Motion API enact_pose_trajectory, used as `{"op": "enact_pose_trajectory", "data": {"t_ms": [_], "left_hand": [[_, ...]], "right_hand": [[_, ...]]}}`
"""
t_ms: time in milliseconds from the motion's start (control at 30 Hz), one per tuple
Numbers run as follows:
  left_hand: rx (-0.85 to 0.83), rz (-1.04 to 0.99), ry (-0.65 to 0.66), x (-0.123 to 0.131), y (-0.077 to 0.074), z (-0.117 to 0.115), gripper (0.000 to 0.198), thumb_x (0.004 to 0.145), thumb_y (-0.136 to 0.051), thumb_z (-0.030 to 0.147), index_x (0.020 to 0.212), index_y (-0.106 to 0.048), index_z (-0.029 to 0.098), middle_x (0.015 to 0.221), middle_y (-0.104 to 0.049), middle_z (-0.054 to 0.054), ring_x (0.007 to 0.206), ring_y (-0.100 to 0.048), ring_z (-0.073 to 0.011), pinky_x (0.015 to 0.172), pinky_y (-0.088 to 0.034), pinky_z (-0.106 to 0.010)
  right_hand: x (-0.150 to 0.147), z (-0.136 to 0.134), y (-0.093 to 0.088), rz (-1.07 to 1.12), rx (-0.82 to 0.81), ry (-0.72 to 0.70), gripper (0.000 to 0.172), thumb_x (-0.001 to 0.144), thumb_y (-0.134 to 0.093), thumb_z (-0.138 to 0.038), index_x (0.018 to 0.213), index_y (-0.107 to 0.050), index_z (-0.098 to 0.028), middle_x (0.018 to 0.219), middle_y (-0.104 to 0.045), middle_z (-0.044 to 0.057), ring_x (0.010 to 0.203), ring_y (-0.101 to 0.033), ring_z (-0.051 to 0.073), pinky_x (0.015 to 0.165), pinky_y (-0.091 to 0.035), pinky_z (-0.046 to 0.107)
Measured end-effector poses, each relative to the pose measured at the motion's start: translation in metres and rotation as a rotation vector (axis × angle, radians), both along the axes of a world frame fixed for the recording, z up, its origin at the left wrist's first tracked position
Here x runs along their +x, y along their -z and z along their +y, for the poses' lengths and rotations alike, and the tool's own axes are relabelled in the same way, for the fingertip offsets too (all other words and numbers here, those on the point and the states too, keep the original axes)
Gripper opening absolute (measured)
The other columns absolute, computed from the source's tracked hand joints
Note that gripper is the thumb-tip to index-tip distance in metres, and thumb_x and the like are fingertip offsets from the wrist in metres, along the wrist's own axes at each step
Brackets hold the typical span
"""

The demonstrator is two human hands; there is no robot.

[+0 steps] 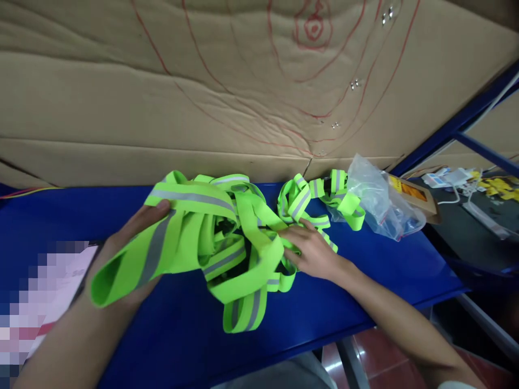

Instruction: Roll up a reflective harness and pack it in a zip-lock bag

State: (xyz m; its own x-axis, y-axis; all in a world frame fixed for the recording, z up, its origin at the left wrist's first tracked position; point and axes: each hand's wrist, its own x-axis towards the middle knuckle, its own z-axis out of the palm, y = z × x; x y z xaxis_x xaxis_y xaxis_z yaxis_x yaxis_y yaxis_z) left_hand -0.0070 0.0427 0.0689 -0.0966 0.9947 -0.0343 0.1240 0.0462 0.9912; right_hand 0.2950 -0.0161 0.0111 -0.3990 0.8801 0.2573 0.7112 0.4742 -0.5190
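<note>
A tangled bundle of neon-green reflective straps [182, 254] with grey stripes spreads over the middle of the blue table. My left hand [128, 231] is closed around the bundle's left side, its thumb on top and the other fingers hidden behind the straps. On the right side of the bundle, my right hand [312, 251] has its fingers curled into the loops and grips a strap. Looser strap loops [298, 197] lie just beyond that hand, and more green strap [351, 208] with a dark piece rests farther right.
The blue table [357, 292] backs onto a cardboard wall [243, 108] with red drawn rings. Clear plastic bags [377, 200] and an open cardboard box [413, 194] stand at its right end. A pink and white sheet, partly pixelated, is at left. Blue metal framing rises on the right.
</note>
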Motion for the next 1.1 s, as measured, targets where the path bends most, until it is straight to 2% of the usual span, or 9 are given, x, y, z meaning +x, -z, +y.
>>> {"op": "enact_pose_trajectory", "data": {"t_ms": [67,167,267,333,400,533,733,900,1100], "left_hand": [[0.057,0.029,-0.094,-0.004,0.018,0.002,0.051,0.088,-0.064,0.058,0.122,-0.062,0.021,0.109,-0.073,-0.009,0.097,-0.073,-0.0271,0.088,-0.065,-0.045],[0.479,0.554,-0.034,-0.008,0.044,0.0,0.063,0.088,-0.069,0.052,0.137,-0.052,0.017,0.138,-0.057,-0.017,0.132,-0.057,-0.034,0.107,-0.055,-0.052],[0.678,0.954,0.115,-0.007,0.056,-0.008,0.061,0.095,-0.064,0.046,0.144,-0.049,0.013,0.15,-0.045,-0.025,0.144,-0.044,-0.0413,0.115,-0.045,-0.059],[0.771,1.054,0.105,-0.007,0.058,-0.014,0.054,0.095,-0.064,0.046,0.139,-0.054,0.016,0.146,-0.049,-0.024,0.137,-0.05,-0.0429,0.112,-0.043,-0.061],[0.824,1.133,0.164,-0.008,0.059,-0.018,0.043,0.095,-0.064,0.047,0.13,-0.06,0.021,0.135,-0.059,-0.019,0.126,-0.058,-0.0408,0.106,-0.045,-0.059],[0.755,1.185,0.343,-0.01,0.063,-0.017,0.046,0.098,-0.057,0.052,0.134,-0.057,0.023,0.132,-0.063,-0.016,0.122,-0.061,-0.0386,0.102,-0.046,-0.055],[0.631,1.125,0.329,-0.011,0.063,-0.014,0.065,0.096,-0.059,0.057,0.149,-0.044,0.023,0.145,-0.057,-0.019,0.131,-0.059,-0.0403,0.105,-0.05,-0.055],[0.515,1.092,0.388,-0.015,0.051,-0.016,0.044,0.106,-0.041,0.045,0.14,-0.052,0.02,0.137,-0.066,-0.014,0.122,-0.066,-0.0357,0.098,-0.054,-0.047],[0.509,1.036,0.127,-0.02,0.054,-0.019,0.046,0.102,-0.045,0.047,0.136,-0.061,0.019,0.124,-0.073,-0.014,0.103,-0.072,-0.0363,0.091,-0.054,-0.046]], "right_hand": [[0.01,0.007,0.0,0.247,-0.033,0.119,0.022,0.1,-0.061,-0.033,0.119,-0.068,-0.025,0.11,-0.078,0.007,0.089,-0.076,0.023,0.083,-0.059,0.04],[0.023,0.014,-0.002,0.469,-0.136,0.248,0.028,0.102,-0.059,-0.045,0.121,-0.063,-0.025,0.092,-0.075,0.002,0.064,-0.071,0.017,0.055,-0.051,0.029],[0.033,0.015,0.002,0.367,-0.034,0.248,0.031,0.103,-0.056,-0.046,0.125,-0.063,-0.025,0.106,-0.072,0.006,0.091,-0.074,0.022,0.072,-0.057,0.033],[0.036,0.012,0.007,0.176,0.147,0.282,0.033,0.104,-0.055,-0.043,0.129,-0.065,-0.024,0.13,-0.065,0.013,0.122,-0.066,0.028,0.096,-0.054,0.044],[0.034,0.008,0.01,-0.019,0.29,0.335,0.035,0.105,-0.053,-0.042,0.133,-0.065,-0.024,0.144,-0.055,0.017,0.138,-0.053,0.034,0.106,-0.046,0.054],[0.024,0.001,0.013,-0.18,0.336,0.276,0.039,0.106,-0.051,-0.042,0.14,-0.062,-0.024,0.149,-0.051,0.017,0.14,-0.05,0.035,0.105,-0.045,0.054],[0.02,0.002,0.016,-0.223,0.257,0.181,0.036,0.108,-0.047,-0.041,0.135,-0.065,-0.025,0.147,-0.055,0.014,0.13,-0.058,0.03,0.103,-0.045,0.048],[0.021,0.003,0.015,-0.226,0.285,0.258,0.037,0.11,-0.044,-0.04,0.137,-0.063,-0.025,0.145,-0.061,0.012,0.131,-0.06,0.028,0.1,-0.044,0.046],[0.018,0.002,0.012,-0.258,0.232,0.263,0.04,0.11,-0.042,-0.043,0.138,-0.062,-0.024,0.143,-0.064,0.011,0.13,-0.062,0.026,0.096,-0.048,0.042]]}}
